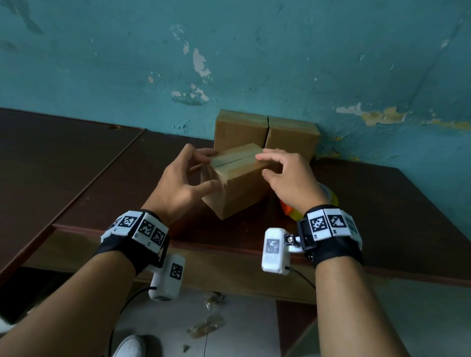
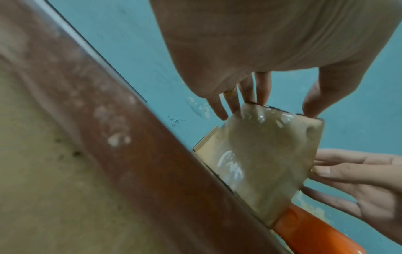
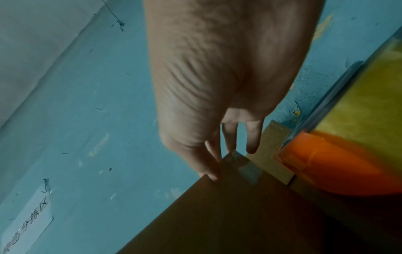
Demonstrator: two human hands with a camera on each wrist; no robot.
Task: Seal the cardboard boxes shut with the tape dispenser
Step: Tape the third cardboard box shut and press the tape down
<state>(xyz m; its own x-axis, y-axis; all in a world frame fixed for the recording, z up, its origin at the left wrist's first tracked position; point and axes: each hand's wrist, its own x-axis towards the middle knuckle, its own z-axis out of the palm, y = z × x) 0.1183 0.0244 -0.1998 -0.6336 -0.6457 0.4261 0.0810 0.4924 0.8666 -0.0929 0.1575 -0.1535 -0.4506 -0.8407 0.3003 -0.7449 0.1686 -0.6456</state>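
Note:
A small cardboard box point(image 1: 236, 184) stands tilted on one lower corner on the dark wooden table point(image 1: 396, 209). A dark seam runs along its top. My left hand point(image 1: 214, 168) grips its left end between thumb and fingers. My right hand point(image 1: 262, 166) pinches its right top end. In the left wrist view the box point(image 2: 261, 154) shows a face covered with wrinkled clear tape, and my left fingers point(image 2: 245, 92) touch its upper edge. The orange tape dispenser point(image 1: 290, 210) with a yellowish roll lies on the table beneath my right wrist, held by nobody. It also shows in the right wrist view as the dispenser point(image 3: 337, 163).
Two more cardboard boxes point(image 1: 240, 130) point(image 1: 292, 136) stand side by side against the peeling teal wall point(image 1: 239, 50), just behind the held box. A second table surface point(image 1: 31, 160) lies to the left. The table's front edge point(image 1: 222, 247) runs under my wrists, with crumpled tape scraps point(image 1: 207, 324) on the floor.

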